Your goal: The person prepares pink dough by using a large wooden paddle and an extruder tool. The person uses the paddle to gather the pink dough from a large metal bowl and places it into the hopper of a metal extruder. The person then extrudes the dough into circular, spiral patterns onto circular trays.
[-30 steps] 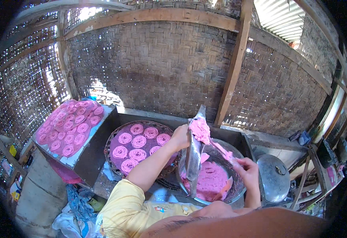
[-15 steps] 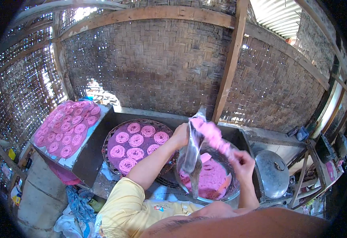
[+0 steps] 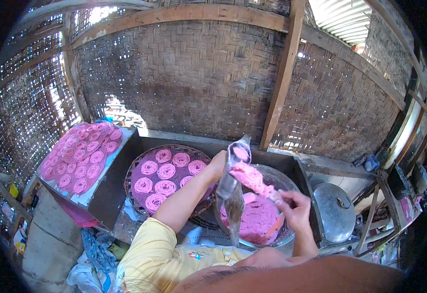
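Pink dough [image 3: 257,219] in metal bowl [image 3: 291,178], spirals [image 3: 167,171] on woven tray [image 3: 135,168]

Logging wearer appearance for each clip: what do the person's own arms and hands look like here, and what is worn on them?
Both hands are bare, no gloves. The left hand leads back along a bare forearm to a short yellow sleeve ending above the elbow, with a small printed motif on the shirt nearby. The right hand and its forearm show no sleeve. No rings, watch or bracelets can be made out on the fingers or wrists.
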Action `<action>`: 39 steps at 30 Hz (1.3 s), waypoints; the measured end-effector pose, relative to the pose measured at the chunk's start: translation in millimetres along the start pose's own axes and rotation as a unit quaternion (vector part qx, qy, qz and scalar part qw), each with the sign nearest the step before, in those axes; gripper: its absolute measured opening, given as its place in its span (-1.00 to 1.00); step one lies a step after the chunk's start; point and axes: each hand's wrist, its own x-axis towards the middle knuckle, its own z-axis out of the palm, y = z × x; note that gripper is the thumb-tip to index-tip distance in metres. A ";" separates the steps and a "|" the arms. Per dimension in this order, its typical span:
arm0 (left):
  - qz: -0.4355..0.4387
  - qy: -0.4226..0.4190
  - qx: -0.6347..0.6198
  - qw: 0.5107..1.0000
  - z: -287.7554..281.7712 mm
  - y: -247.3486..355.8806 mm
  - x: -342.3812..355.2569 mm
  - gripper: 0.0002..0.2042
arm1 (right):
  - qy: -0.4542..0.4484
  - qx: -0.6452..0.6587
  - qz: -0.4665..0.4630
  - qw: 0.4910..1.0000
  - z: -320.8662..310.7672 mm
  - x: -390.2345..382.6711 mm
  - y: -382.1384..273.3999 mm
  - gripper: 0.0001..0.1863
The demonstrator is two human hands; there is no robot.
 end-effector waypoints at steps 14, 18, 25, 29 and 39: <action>0.286 -0.061 0.266 0.918 -34.4 37.0 -35.0 -0.66 | -0.036 0.003 0.082 0.996 -31.0 -0.3 31.8 -0.76; 0.108 0.081 -0.177 0.975 -30.1 66.4 -80.3 -0.58 | -0.115 -0.295 0.087 0.945 -40.2 -13.5 37.6 -0.66; 0.341 -0.016 -0.329 0.881 8.1 77.6 -83.8 -0.57 | -0.293 0.654 0.362 0.597 85.5 -34.5 -26.0 0.00; 0.370 0.027 -0.090 0.924 8.1 86.8 -100.0 -0.35 | -0.351 0.787 0.349 0.369 89.0 -32.9 -24.2 -0.08; 0.061 0.095 0.370 0.922 -2.7 84.7 -174.4 -0.41 | -0.147 0.403 0.126 0.894 84.0 14.0 -41.1 0.11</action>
